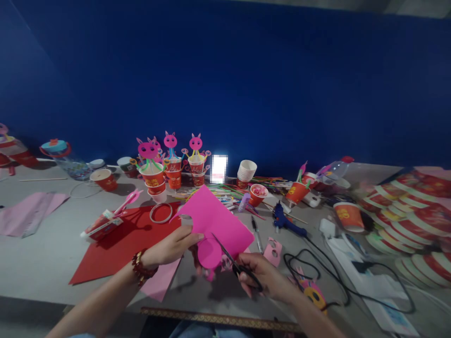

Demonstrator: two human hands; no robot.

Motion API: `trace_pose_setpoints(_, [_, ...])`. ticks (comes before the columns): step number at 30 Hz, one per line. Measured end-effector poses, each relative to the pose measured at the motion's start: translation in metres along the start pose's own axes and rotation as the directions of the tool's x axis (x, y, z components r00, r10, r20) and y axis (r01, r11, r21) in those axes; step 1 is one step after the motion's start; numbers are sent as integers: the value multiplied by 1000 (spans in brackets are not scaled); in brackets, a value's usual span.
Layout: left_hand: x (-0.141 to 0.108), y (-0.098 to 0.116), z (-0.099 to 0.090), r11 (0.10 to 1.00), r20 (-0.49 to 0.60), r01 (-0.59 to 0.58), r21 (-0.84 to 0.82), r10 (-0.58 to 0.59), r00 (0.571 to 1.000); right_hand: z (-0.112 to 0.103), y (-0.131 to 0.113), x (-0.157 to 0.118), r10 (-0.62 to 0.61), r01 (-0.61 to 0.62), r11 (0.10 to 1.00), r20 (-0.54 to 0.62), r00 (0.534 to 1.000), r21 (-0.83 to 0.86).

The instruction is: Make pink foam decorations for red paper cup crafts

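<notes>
My left hand [188, 244] pinches a sheet of bright pink paper [220, 213] near its lower left side. A round piece [209, 253] hangs at the sheet's lower edge, partly cut around, and curved notches show at the left corner. In my right hand [259, 274] is a pair of black-handled scissors [230, 258]; its fingers are wrapped round the handles. The blades lie against the paper at the upper right of the round piece. Below the sheet are small pink scraps, partly hidden by the hands.
Red card [105, 258] lies at the left under a tape ring [161, 213]. Paper cups with pink animal figures [151, 176] stand along the back. To the right are a blue glue gun [287, 220], its black cable, a pen [256, 233] and stacked red-and-white cups [405, 211].
</notes>
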State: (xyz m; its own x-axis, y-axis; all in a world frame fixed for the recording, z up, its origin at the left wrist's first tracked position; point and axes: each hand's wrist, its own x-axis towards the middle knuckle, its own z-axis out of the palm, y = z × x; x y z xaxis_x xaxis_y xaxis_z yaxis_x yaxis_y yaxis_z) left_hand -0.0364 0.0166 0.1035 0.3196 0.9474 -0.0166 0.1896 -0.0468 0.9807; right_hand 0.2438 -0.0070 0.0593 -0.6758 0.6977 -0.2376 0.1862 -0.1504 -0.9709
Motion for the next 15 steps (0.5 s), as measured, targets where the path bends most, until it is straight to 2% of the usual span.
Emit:
trace_pose_setpoints(3, [1, -1, -1, 999, 118, 32, 30, -35, 992, 0, 0, 0, 1, -1, 1000, -2, 1000, 4])
trace_pose_setpoints(8, [2, -2, 0, 995, 210, 96, -23, -89, 974, 0, 0, 0, 2, -2, 1000, -14, 1000, 5])
trace_pose_setpoints(10, [2, -1, 0, 997, 203, 82, -13, -77, 976, 0, 0, 1, 17, -17, 1000, -12, 1000, 19])
trace_pose_setpoints(13, [3, 0, -1, 998, 137, 42, 51, -48, 989, 0, 1, 1, 18, -18, 999, -7, 1000, 29])
trace_pose_setpoints(15, [4, 1, -2, 998, 152, 47, 44, -54, 987, 1, 2, 1, 15, -15, 999, -8, 1000, 30])
